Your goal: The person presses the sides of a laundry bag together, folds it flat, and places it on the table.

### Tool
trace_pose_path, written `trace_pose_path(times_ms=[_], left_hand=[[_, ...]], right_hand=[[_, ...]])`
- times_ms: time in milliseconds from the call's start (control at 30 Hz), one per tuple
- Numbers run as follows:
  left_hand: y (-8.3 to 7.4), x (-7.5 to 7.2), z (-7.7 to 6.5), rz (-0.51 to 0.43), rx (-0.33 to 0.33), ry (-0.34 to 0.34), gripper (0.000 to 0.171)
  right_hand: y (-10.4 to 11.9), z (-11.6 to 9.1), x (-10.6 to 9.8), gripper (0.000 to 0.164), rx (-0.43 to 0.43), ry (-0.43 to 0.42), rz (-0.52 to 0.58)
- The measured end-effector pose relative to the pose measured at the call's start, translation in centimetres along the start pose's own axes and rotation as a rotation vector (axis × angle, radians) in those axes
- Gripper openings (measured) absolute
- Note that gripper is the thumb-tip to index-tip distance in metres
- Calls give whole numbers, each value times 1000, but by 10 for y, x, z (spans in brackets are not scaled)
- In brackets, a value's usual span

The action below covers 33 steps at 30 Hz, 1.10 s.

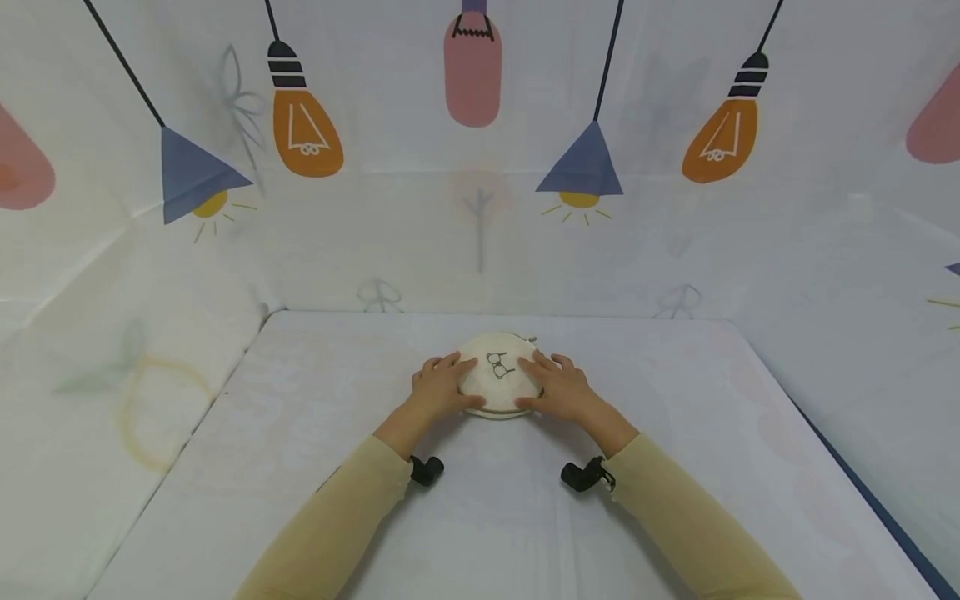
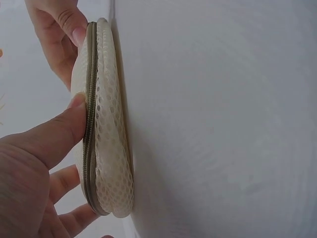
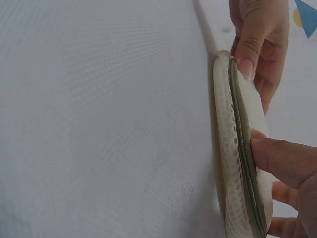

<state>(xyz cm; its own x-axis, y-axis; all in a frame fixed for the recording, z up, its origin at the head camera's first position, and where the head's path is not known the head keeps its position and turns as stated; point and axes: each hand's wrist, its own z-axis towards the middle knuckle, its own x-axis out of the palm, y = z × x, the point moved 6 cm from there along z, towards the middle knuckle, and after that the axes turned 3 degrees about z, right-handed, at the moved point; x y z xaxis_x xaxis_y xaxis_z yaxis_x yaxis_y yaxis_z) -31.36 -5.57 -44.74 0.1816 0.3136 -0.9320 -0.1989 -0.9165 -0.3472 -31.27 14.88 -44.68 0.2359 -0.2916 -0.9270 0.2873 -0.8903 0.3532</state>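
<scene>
A round cream mesh zip pouch (image 1: 491,393) lies flat near the far side of the white table, a small glasses-like line drawing on its top. My left hand (image 1: 438,387) rests on its left edge with thumb and fingers spread. On the opposite edge, my right hand (image 1: 564,387) touches it the same way. In the left wrist view, the left thumb presses beside the olive zipper (image 2: 90,124), above the mesh side wall (image 2: 111,148). The right wrist view shows the right thumb at the rim along the same zipper (image 3: 242,144). The pouch's underside is hidden.
The white table (image 1: 510,517) meets a white cloth backdrop (image 1: 420,242) printed with lamps and bulbs behind it. Similar cloth hangs at both sides. Small black devices (image 1: 427,471) sit at the wrists, by the beige sleeves (image 1: 337,517).
</scene>
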Motion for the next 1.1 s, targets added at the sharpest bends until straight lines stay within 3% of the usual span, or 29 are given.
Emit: trace_pose_path(times_ms=[1100], left_hand=[[0,1,-1,39,-15,14,80]], right_hand=[[-1,1,2,82,-9,7,8]])
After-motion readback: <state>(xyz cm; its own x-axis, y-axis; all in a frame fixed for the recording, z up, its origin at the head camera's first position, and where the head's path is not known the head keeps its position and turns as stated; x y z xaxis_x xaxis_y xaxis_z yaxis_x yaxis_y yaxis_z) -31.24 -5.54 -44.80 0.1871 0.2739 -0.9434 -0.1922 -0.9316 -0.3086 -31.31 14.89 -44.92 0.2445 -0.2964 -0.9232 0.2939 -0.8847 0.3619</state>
